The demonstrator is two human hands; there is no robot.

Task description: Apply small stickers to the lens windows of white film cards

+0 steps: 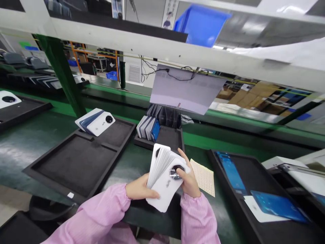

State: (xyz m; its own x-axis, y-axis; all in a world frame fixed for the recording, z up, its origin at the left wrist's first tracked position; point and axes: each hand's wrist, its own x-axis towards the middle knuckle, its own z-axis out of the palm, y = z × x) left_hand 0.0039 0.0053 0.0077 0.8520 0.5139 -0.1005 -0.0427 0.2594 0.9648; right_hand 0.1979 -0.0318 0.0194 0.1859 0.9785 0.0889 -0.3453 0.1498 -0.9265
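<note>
A fanned stack of white phone back covers (165,184), each with a round dark camera ring, is held up in front of me between both hands. My left hand (142,188) grips the lower left edges, its thumb lying across the front cover. On the upper right side my right hand (188,178) holds the stack, the thumb pressing on the camera ring (177,172) of the front cover. The fingers behind the covers are partly hidden. Just beyond stands a black foam tray (169,135) with a row of upright covers (147,128) in it.
A larger black tray (68,166) on the left bears several covers (98,122). On the right, another black tray (250,173) carries blue-filmed panels (276,203). A dotted sticker sheet (203,178) lies by my right hand. Overhead runs a shelf with a blue bin (203,25).
</note>
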